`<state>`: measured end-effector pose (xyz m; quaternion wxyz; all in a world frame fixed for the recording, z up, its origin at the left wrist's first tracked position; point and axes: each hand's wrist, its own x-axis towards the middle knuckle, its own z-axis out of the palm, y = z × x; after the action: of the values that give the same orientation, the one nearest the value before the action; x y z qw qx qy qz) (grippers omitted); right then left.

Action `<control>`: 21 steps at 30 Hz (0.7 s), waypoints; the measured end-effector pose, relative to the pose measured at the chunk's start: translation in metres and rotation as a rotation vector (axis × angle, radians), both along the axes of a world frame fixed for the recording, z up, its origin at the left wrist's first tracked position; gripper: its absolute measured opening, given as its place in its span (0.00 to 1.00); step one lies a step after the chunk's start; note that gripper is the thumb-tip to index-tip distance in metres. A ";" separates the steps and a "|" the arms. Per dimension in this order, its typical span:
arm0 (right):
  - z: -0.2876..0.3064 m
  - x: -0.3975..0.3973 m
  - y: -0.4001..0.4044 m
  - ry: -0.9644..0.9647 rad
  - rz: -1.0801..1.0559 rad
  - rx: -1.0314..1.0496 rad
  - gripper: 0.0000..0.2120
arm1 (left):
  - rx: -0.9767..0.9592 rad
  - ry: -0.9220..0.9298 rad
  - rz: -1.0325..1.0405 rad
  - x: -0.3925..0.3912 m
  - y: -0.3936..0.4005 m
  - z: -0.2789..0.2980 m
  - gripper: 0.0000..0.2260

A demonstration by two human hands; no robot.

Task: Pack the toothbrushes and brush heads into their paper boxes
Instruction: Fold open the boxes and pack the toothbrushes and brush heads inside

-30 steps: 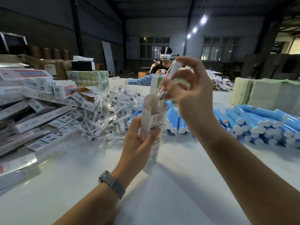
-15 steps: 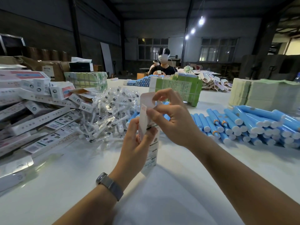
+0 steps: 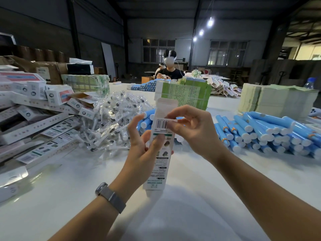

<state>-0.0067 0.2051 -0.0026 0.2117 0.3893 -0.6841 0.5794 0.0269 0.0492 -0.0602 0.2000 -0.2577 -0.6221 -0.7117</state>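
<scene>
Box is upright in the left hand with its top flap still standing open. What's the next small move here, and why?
Probably fold the side flap in and then tuck the top flap shut. The left hand grips the paper box upright, and the right hand already pinches at its open mouth, by the barcode. Nothing sticks out of the opening, so the contents seem to be inside.

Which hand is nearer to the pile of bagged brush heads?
Left. The left hand holds the paper box just right of the bagged brush heads; the right hand is beyond the box, farther away.
</scene>
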 end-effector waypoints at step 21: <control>0.021 0.016 0.018 0.115 -0.041 -0.147 0.15 | -0.152 0.046 0.042 0.012 0.017 -0.001 0.21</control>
<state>0.0096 0.2226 0.0181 0.2905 0.3911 -0.6343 0.6003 0.0393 0.0659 -0.0616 0.2089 -0.2751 -0.6751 -0.6519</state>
